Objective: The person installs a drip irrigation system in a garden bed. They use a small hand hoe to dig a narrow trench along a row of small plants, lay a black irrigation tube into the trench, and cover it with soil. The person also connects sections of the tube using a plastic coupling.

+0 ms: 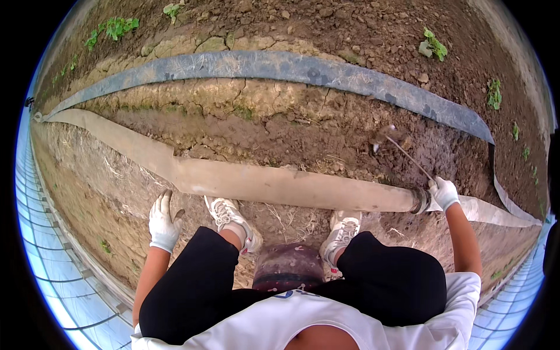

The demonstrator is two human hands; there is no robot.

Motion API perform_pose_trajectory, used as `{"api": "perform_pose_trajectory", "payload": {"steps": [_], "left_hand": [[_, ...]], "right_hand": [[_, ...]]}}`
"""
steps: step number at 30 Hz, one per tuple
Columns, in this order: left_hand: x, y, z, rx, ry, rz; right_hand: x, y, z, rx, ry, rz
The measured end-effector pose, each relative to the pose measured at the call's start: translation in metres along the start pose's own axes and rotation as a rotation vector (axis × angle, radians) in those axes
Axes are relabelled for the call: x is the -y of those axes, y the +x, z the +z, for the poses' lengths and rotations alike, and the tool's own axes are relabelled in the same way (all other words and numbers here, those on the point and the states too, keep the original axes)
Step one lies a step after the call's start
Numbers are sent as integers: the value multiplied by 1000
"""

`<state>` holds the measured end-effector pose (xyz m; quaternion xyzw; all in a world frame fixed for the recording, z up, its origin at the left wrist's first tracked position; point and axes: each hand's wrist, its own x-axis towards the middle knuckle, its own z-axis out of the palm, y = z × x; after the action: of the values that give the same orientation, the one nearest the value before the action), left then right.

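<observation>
Thin rod (410,159), head view: its near end is in my right hand (443,193), gloved in white and closed around it, beside the dark ring (420,200) on the tan hose (280,184). Long axis slants away from me and leftward, far end pointing up-left over the mud (326,146), near small whitish bits; whether that tip touches ground I cannot tell. My left hand (165,224), also gloved, is wide, fingers stretched forward, thumb apart, just on my side of the hose. Hose lies flat and kinked left of centre, fuller toward the ring, running crosswise in front of my shoes (231,217). Surface: mud dark and wet between the hose and a long grey strip (251,64); beyond the strip, cracked crust, then loose brown soil (356,26) with scattered green seedlings (434,45). Straw-like roots on the paler ground near my feet. Room: gridded, bluish-white sheeting (55,274) curves along the left rim, more at lower right.
</observation>
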<state>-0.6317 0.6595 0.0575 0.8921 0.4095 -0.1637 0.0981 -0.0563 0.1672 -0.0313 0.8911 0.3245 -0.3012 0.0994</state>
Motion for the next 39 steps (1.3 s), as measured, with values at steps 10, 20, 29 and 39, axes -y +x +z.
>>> {"api": "perform_pose_trajectory", "payload": {"steps": [10,20,29,39], "left_hand": [[-59,8,-18,32,-21,94],[-66,8,-40,-9,-114,27],[-70,7,-33,-58,-221,90],[-86,24,-39,-42,-137,171]], "right_hand": [[317,137,9,217,197,-553],[98,88,33,181,46,-209],[65,31,16,-21,55,-235],[221,117,32,167,56,-487]]}}
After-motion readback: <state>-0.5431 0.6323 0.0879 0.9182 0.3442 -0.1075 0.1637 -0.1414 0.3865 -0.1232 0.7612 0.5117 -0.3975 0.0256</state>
